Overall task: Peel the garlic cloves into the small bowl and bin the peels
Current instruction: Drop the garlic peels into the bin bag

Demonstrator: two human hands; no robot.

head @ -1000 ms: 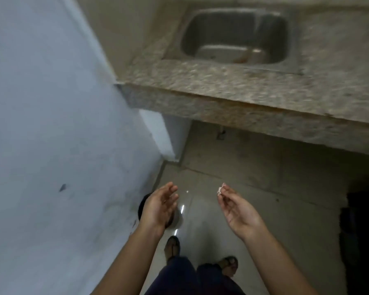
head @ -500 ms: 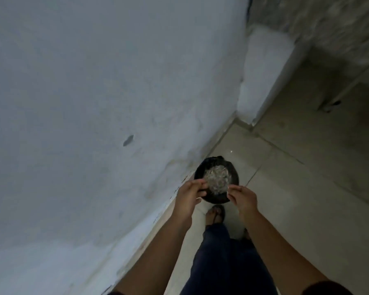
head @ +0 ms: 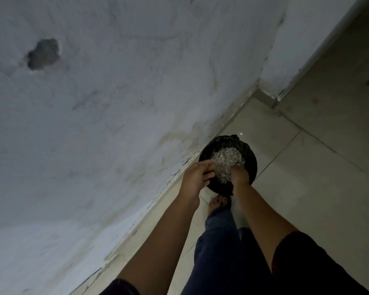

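Since the pale heap of peels (head: 226, 160) lies inside the black-lined bin (head: 250, 158), directly under and just ahead of both hands, what comes next looks like a straight drop or a brush-off rather than a reach. The heap is roughly round, so it has no long axis to line up with. The right hand (head: 240, 177) is the nearer one. Its back faces up and its fingers point down into the near edge of the heap, where the tips are hidden, so I cannot tell whether it pinches any scraps. The left hand (head: 195, 175) is over the bin's near-left rim, palm turned towards the right hand and fingers fairly straight. It seems to hold nothing, though the dim light leaves that unsure. The bin stands on the tiled floor (head: 307, 167) against the foot of the wall (head: 115, 103), with a sandalled foot (head: 218, 204) just behind it.
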